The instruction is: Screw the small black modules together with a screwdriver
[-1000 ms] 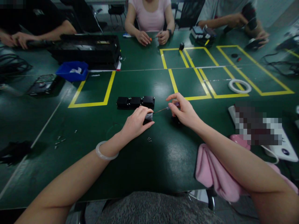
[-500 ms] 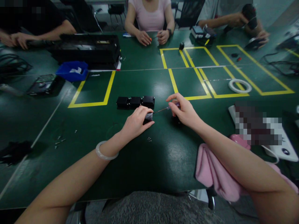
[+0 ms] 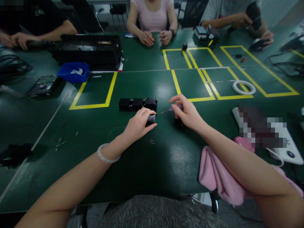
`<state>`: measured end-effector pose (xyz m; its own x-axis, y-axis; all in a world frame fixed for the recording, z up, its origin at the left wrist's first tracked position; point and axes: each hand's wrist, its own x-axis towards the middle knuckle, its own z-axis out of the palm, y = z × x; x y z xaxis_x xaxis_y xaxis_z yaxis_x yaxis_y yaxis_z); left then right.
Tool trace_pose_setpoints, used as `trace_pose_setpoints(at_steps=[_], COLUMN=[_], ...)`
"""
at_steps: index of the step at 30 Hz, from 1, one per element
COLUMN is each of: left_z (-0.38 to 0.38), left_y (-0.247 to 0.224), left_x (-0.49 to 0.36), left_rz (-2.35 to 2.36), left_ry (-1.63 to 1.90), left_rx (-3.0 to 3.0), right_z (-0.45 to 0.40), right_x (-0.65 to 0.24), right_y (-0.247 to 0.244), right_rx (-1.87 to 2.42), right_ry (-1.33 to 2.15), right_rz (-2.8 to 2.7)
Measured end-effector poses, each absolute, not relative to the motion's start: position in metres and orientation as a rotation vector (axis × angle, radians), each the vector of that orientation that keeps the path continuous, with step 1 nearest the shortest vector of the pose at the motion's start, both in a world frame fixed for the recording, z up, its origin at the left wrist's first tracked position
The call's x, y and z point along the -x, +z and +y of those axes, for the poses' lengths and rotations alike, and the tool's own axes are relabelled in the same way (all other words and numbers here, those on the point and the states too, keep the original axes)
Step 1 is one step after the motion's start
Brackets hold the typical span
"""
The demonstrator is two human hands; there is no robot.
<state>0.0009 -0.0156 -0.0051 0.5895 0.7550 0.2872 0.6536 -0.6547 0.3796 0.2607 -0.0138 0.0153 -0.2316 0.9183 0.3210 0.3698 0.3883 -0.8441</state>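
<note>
My left hand (image 3: 139,124) is wrapped round a small black block (image 3: 151,119) with a grey face, low over the green table (image 3: 166,167). Closed on the handle of a thin screwdriver (image 3: 166,110), my right hand (image 3: 186,112) is just to the right. The screwdriver's shaft points left, and its tip meets the block's right side. Behind my left hand stand black blocks (image 3: 137,103) in a row. A dark object (image 3: 180,123) lies partly hidden under my right hand. Small screws (image 3: 151,142) lie in front of the block.
Pink cloth (image 3: 213,171) and a white power strip (image 3: 291,145) lie at right. A white ring (image 3: 243,87) rests on yellow tape lines. A blue bin (image 3: 74,72) and a long black housing (image 3: 87,52) stand at left. Three people's hands are across the table.
</note>
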Motion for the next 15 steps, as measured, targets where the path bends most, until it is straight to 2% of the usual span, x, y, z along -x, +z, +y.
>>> trace_pose_setpoints(at_steps=[15], left_z=[-0.0160], left_y=[-0.0038], left_x=[-0.0013], left_rz=[1.171], left_ry=[0.621], left_rx=[-2.566], right_z=[-0.0146], right_x=[-0.2602], right_y=[0.0185], right_rx=[1.128], right_ry=[0.819], right_rz=[-1.797])
